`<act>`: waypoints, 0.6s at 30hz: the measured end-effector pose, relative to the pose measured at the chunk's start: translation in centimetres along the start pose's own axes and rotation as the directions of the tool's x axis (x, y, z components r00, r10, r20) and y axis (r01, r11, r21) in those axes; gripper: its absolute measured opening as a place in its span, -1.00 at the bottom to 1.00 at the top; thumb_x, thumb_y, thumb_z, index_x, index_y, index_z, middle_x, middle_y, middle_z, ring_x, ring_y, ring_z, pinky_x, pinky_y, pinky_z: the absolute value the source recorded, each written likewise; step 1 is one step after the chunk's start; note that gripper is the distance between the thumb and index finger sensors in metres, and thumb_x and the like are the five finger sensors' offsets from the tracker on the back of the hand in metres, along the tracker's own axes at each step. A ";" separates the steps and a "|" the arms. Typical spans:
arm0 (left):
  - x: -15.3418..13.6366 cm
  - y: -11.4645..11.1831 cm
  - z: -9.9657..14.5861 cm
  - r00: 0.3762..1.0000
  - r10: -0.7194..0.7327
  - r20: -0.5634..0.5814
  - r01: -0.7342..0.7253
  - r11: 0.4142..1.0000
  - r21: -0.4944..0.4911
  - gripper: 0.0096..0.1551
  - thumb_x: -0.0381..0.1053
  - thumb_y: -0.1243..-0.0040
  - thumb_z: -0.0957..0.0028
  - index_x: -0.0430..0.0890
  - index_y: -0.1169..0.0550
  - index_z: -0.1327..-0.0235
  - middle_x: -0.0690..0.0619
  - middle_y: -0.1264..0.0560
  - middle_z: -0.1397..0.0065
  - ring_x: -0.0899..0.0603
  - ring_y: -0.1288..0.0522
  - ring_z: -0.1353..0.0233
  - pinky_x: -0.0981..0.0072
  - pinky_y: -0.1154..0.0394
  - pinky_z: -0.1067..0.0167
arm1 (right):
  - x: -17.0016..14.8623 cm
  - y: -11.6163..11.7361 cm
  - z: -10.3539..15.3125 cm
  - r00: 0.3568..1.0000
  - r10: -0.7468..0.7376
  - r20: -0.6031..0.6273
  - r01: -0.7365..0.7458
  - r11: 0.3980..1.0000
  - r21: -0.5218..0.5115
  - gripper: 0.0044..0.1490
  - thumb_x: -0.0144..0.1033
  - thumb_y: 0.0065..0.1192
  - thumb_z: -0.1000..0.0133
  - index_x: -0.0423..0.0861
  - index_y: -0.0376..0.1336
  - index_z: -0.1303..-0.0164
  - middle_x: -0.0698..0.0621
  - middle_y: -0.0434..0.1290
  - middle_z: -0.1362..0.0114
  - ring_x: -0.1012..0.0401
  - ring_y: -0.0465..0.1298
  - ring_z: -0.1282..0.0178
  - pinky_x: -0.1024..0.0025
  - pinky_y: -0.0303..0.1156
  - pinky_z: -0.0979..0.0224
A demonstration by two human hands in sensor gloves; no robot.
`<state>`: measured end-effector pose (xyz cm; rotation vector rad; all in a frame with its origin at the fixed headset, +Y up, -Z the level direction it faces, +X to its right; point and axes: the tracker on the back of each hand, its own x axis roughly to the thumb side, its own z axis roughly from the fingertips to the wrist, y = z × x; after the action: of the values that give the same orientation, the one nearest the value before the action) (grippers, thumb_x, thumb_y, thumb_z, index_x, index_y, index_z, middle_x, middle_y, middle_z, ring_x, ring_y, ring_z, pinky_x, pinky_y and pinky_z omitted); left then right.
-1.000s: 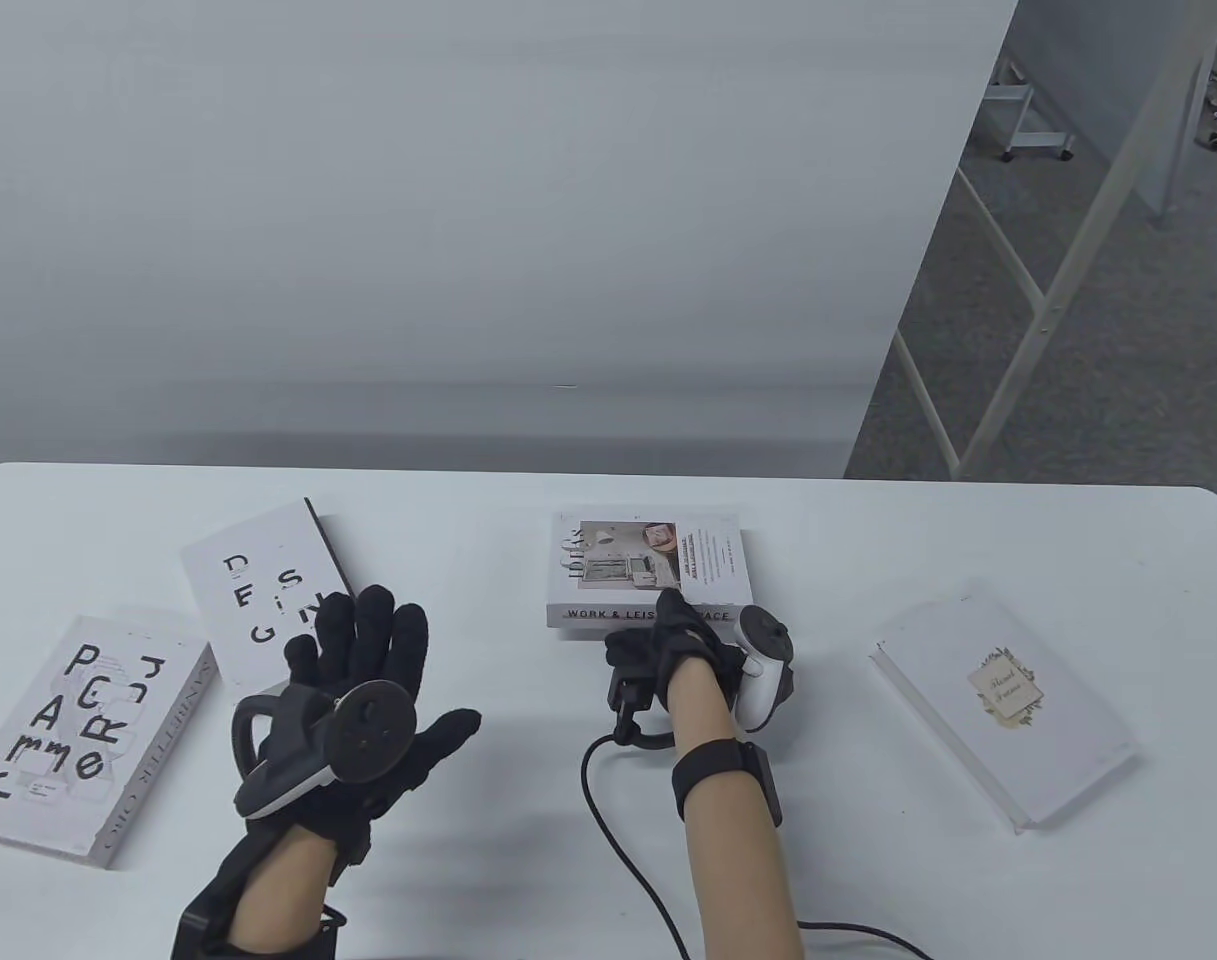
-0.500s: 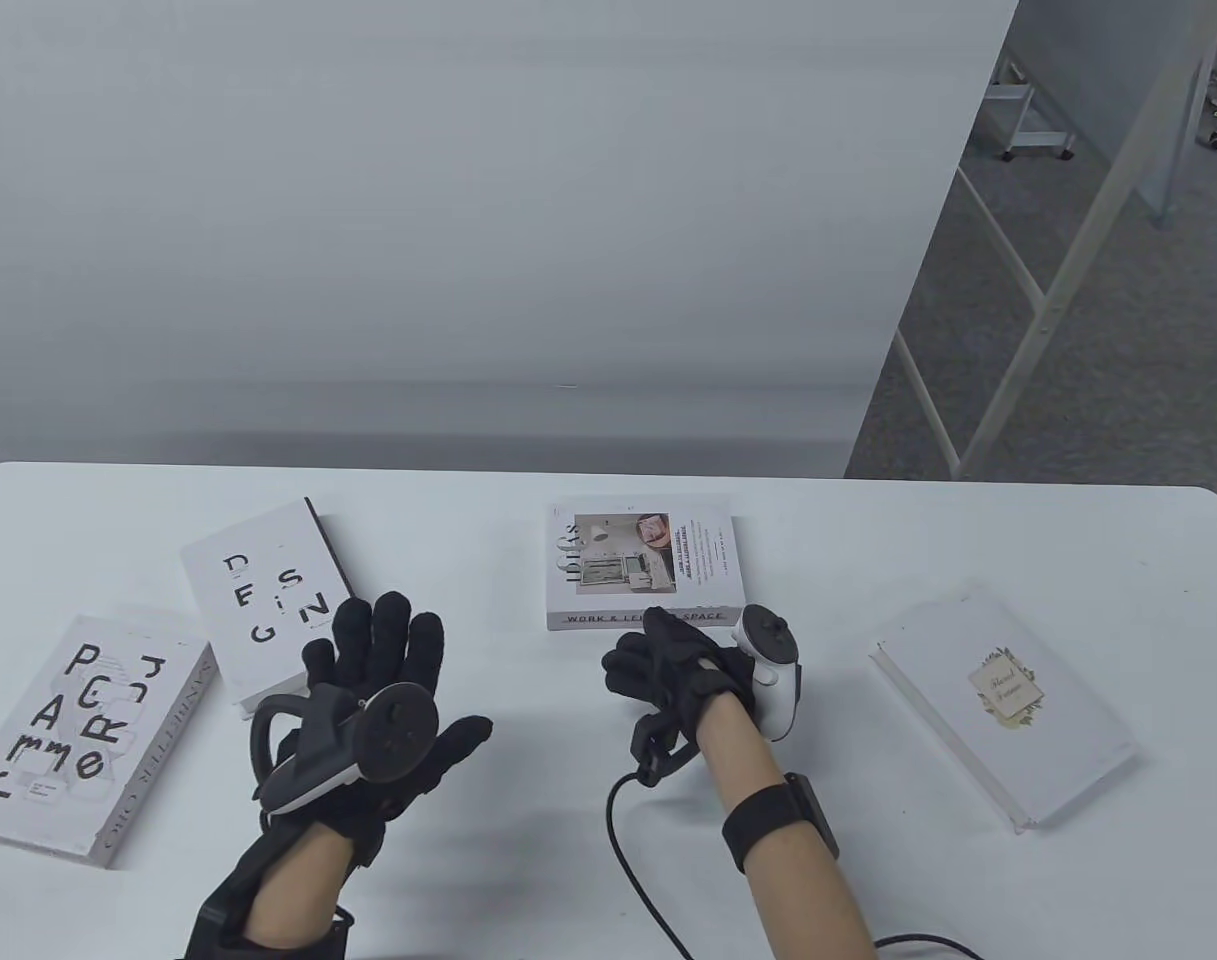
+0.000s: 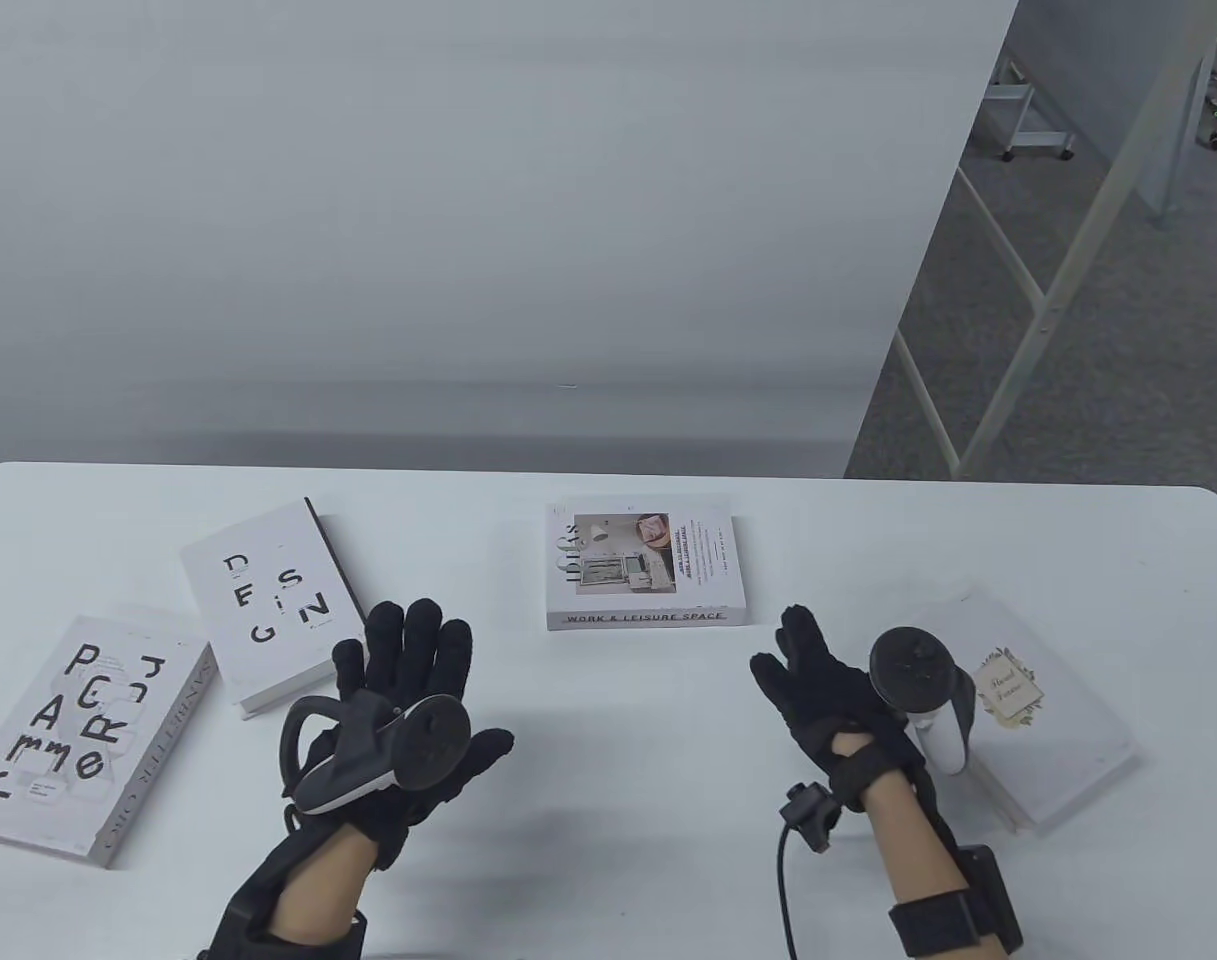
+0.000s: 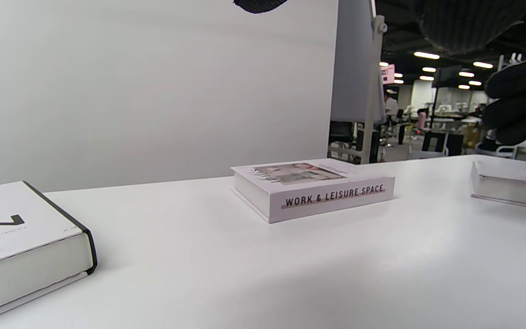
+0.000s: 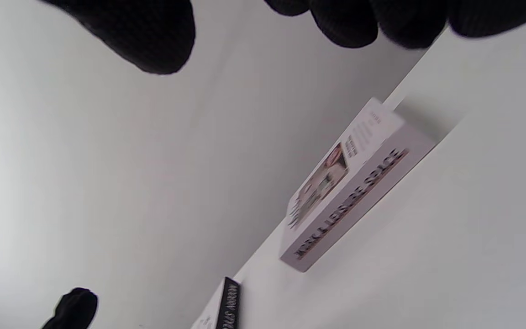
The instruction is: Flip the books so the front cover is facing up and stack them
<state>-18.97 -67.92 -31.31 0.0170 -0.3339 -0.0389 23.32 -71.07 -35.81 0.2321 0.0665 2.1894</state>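
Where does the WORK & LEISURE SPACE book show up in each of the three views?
Table view: the WORK & LEISURE SPACE book lies mid-table, between the two hands.
Left wrist view: centre of frame, flat, spine lettering facing the camera.
Right wrist view: right of centre, tilted with the frame, blurred.
Shared landmark: the DESIGN book, in all three views.

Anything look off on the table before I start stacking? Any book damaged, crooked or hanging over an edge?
No damage shows. Four books lie apart, unstacked: the DESIGN book, the leftmost lettered book and the floral-label book sit askew; the WORK & LEISURE SPACE book lies square. Both hands hold nothing.
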 end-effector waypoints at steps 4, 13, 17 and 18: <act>0.1 -0.8 -0.4 1.000 -0.005 -0.008 0.005 0.999 -0.033 0.24 0.54 0.09 0.02 -0.30 0.00 -0.63 -0.41 0.22 -0.60 -0.64 0.24 -0.51 -0.61 0.08 -0.30 | -1.7 -3.5 2.2 0.982 0.183 -0.041 -0.185 0.982 -0.049 0.03 0.10 0.21 -0.11 -0.34 -0.03 -0.52 -0.56 0.13 -0.49 -0.49 0.29 -0.33 -0.47 0.31 -0.14; 1.2 -1.6 -0.9 0.997 0.030 0.067 -0.026 0.998 -0.063 0.27 0.56 0.11 0.03 -0.30 0.04 -0.63 -0.41 0.25 -0.60 -0.64 0.29 -0.51 -0.62 0.12 -0.30 | -6.8 -8.7 3.9 0.855 0.416 -0.309 -0.411 0.908 0.087 0.12 0.09 0.25 -0.11 -0.33 -0.16 -0.56 -0.57 -0.13 -0.58 -0.58 -0.16 -0.46 -0.66 -0.21 -0.27; 1.5 -1.6 -0.8 0.997 0.016 0.077 -0.011 0.998 -0.059 0.27 0.56 0.11 0.03 -0.30 0.04 -0.63 -0.40 0.25 -0.60 -0.64 0.29 -0.51 -0.62 0.11 -0.30 | -9.0 -8.9 3.9 0.815 0.434 -0.384 -0.432 0.897 0.098 0.03 -0.07 0.28 -0.10 -0.30 -0.12 -0.56 -0.55 -0.11 -0.58 -0.55 -0.17 -0.48 -0.64 -0.22 -0.29; 1.5 -1.6 -0.8 0.997 0.015 0.078 -0.011 0.998 -0.060 0.27 0.56 0.11 0.03 -0.30 0.03 -0.63 -0.41 0.25 -0.60 -0.64 0.29 -0.51 -0.62 0.11 -0.30 | -9.8 -8.8 3.9 0.791 0.451 -0.413 -0.449 0.887 0.109 0.00 -0.14 0.29 -0.10 -0.29 -0.11 -0.56 -0.53 -0.13 -0.59 -0.52 -0.21 -0.49 -0.65 -0.27 -0.30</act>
<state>-17.33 -69.61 -31.64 -0.0458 -0.4112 -0.0368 36.69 -73.97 -34.59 -0.2712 0.2906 2.6870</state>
